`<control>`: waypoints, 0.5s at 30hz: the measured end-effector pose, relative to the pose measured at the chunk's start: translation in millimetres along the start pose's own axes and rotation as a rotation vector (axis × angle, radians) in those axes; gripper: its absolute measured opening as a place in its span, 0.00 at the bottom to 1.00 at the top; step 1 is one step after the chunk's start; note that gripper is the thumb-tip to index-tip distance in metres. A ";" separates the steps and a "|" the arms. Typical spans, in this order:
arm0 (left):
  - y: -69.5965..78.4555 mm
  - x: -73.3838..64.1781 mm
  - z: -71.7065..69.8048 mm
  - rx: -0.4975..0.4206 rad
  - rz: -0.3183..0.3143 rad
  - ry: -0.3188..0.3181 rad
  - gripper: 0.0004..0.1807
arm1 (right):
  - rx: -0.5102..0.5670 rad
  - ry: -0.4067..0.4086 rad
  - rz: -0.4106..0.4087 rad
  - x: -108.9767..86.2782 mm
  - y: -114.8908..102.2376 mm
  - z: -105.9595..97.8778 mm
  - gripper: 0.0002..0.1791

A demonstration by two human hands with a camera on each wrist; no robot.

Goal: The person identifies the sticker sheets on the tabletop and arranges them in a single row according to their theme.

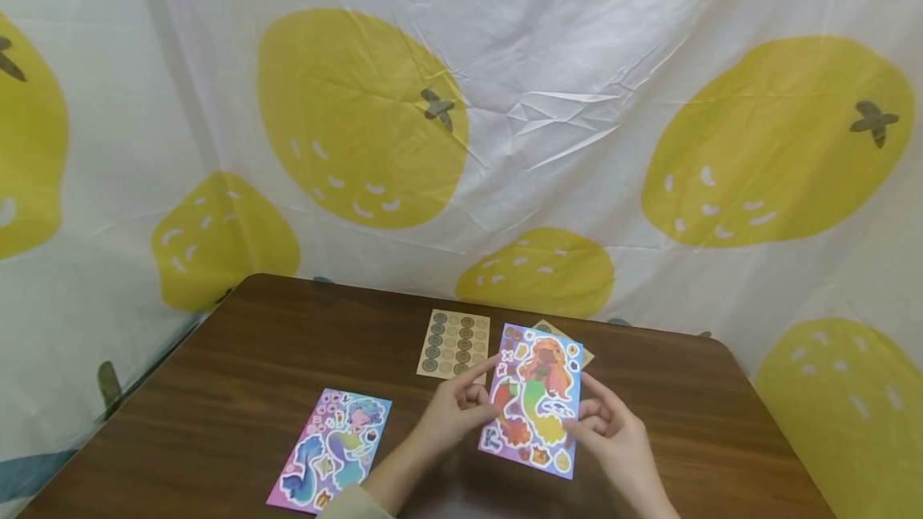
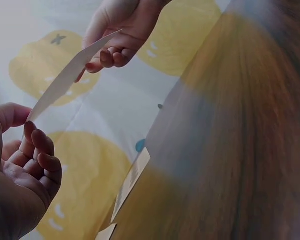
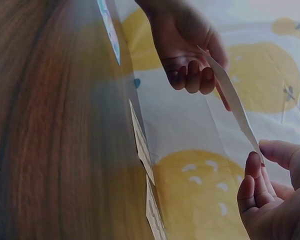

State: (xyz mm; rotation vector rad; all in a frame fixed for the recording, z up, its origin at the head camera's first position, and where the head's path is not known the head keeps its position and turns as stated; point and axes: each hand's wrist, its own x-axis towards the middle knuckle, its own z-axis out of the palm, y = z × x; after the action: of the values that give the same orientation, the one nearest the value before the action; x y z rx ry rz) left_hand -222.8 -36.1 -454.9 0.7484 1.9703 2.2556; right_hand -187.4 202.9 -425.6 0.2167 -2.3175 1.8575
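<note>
Bimanual grip (image 1: 453, 413), sticker sheet (image 1: 531, 403) portrait-wise

With your right hand (image 3: 282, 195) you pinch the pale sheet (image 3: 235, 102); your left hand (image 3: 185, 42) holds its other edge. Two beige cards (image 3: 142, 142) lie on the table (image 3: 65, 125).

Wood-grain table (image 1: 216, 359), a white cloth (image 1: 548, 22) hung beyond its far edge, printed with yellow lemons (image 1: 360, 118). Near left, a blue-haired mermaid sticker sheet (image 1: 328, 447). Far middle, a tan sheet (image 1: 453, 343) with rows of round marks; right, another tan sheet (image 1: 551, 330), mostly hidden from me.
</note>
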 end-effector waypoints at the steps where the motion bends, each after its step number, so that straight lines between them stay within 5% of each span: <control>1: -0.3 -1.5 -1.3 0.006 0.002 -0.003 0.39 | 0.004 0.006 0.000 -0.4 0.0 1.4 0.36; 15: -0.3 -22.5 -14.6 0.037 -0.078 0.013 0.45 | 0.031 0.021 -0.004 -5.4 7.3 21.4 0.34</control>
State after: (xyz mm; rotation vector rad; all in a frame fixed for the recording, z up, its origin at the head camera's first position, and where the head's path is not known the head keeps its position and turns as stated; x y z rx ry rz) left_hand -208.8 -57.4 -463.3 0.6493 2.0157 2.1917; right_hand -184.5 183.7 -438.3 0.2048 -2.2742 1.8860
